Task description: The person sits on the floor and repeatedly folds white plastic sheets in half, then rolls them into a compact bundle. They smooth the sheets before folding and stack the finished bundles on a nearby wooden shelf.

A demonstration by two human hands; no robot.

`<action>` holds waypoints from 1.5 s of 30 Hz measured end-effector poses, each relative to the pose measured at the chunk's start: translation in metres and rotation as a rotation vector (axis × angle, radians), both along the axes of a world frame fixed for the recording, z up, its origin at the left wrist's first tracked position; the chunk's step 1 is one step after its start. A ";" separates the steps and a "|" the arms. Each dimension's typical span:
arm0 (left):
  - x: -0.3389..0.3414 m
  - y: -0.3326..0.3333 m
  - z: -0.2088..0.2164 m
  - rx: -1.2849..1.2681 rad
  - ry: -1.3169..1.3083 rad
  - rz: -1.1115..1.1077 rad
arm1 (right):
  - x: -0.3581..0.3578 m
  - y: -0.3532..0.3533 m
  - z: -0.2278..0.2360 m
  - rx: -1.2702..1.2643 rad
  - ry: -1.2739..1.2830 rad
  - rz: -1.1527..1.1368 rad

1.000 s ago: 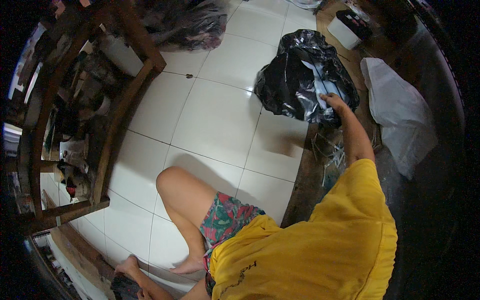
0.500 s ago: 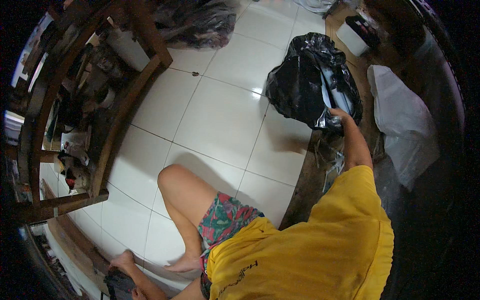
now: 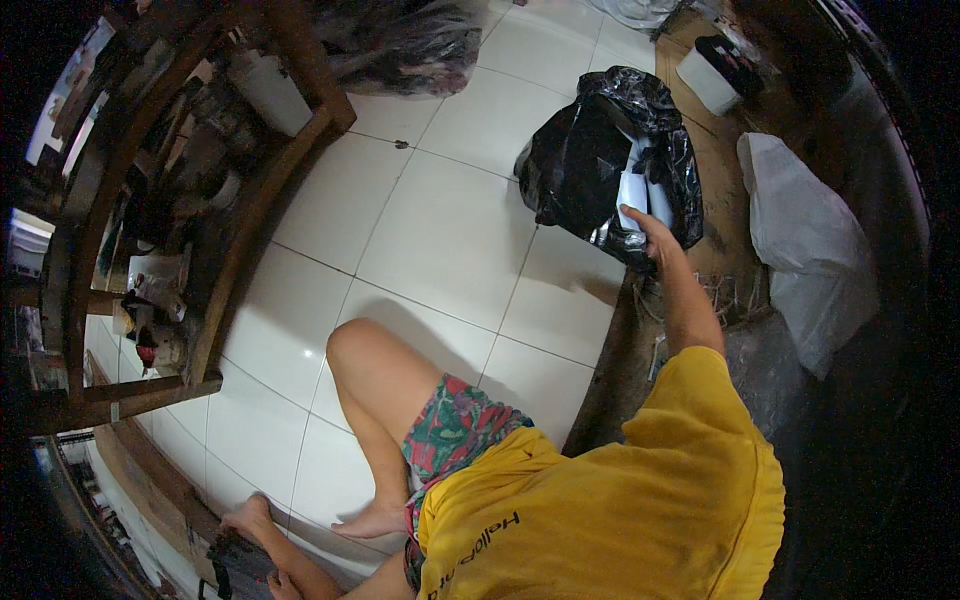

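My right hand (image 3: 650, 232) reaches to the mouth of a black plastic bag (image 3: 575, 165) that stands on the tile floor. Its thumb lies over a flat white packet (image 3: 631, 190) sticking up from the bag's opening, and the other fingers are hidden behind it. More pale, bluish-white pieces (image 3: 660, 203) show inside the bag beside it. At the lower left edge, fingers of what looks like my left hand (image 3: 283, 585) show beside my shin and a dark object (image 3: 240, 565). The frame cuts this hand off, so its grip is hidden.
A wooden shelf rack (image 3: 265, 190) with mixed items stands on the left. Dark plastic sheeting (image 3: 405, 50) lies at the far side. To the right are a white container (image 3: 707, 82) on cardboard (image 3: 680, 45) and a large whitish plastic bag (image 3: 805, 230). My bent knee (image 3: 360, 350) rises over the tiles.
My right hand has shifted left at the bag's mouth, and the white packet under its thumb shows more plainly. The bag has moved slightly left.
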State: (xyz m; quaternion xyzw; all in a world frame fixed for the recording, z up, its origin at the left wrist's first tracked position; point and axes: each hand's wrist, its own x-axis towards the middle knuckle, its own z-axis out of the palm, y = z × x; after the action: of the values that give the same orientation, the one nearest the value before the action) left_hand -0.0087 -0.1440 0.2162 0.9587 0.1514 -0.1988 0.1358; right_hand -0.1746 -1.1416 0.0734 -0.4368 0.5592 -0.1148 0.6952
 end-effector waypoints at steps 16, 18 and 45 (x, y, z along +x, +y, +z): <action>-0.020 0.016 -0.004 -0.052 -0.040 0.047 | 0.065 0.068 -0.045 -0.047 -0.370 -0.503; -0.019 0.017 -0.006 -0.053 -0.044 0.047 | 0.075 0.066 -0.055 -0.151 -0.310 -0.587; -0.048 0.088 -0.071 -0.054 -0.171 0.132 | 0.085 -0.140 0.034 -0.128 -0.671 -0.320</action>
State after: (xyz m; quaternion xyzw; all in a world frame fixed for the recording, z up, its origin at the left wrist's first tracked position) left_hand -0.0564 -0.0556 0.1453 0.9560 0.1968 -0.1107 0.1870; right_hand -0.0892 -1.2819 0.1078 -0.3243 0.3535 -0.3934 0.7843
